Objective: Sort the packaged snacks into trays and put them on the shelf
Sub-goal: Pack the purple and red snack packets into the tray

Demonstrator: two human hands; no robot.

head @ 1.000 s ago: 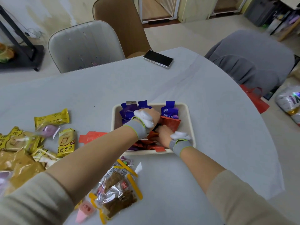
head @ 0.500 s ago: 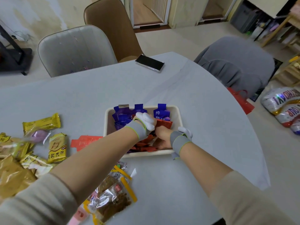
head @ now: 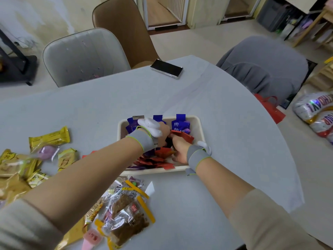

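Snack packets, red (head: pixel 163 152) and purple (head: pixel 180 124), fill a beige tray (head: pixel 200 131) mid-table.
Both hands reach in: left hand (head: pixel 163 132) curled among the packets, its hold unclear; right hand (head: pixel 180 147) pinches a red packet (head: pixel 185 137). More snacks (head: pixel 126 212) lie nearer left.

1. A large table covered in a pale grey cloth (head: pixel 207 109) fills the foreground, its rounded edge curving away at right.
2. A light grey padded chair (head: pixel 82 56) stands at the far side, with a tan-brown chair (head: pixel 124 27) just behind it.
3. A chair draped in grey fabric (head: pixel 263 65) sits at the table's right.
4. The floor is pale beige (head: pixel 203 40); a cream, patchy wall (head: pixel 41 15) rises at left.
5. White-framed doorways (head: pixel 162 13) open onto wooden flooring beyond.
6. A wooden shelf unit (head: pixel 317 24) occupies the far right corner.
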